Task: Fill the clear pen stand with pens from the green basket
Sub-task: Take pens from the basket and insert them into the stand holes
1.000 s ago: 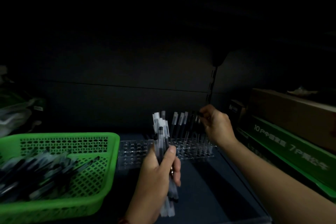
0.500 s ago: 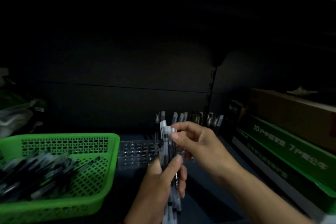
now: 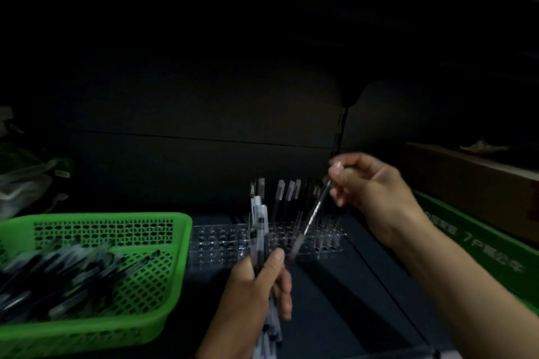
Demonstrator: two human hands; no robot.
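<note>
Right hand pinches one pen by its top, shaft slanting down-left into the stand below; left hand grips spare pens.

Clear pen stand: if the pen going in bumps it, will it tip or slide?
Tipping seems unlikely: the clear pen stand is low, wide and flat on the dark shelf. Sliding is likelier; it looks like light plastic, holding only a few pens. Neither the left hand nor the right hand steadies it.

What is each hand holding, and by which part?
Right hand pinches one pen by its upper end; left hand grips a bundle of pens around the middle.
</note>
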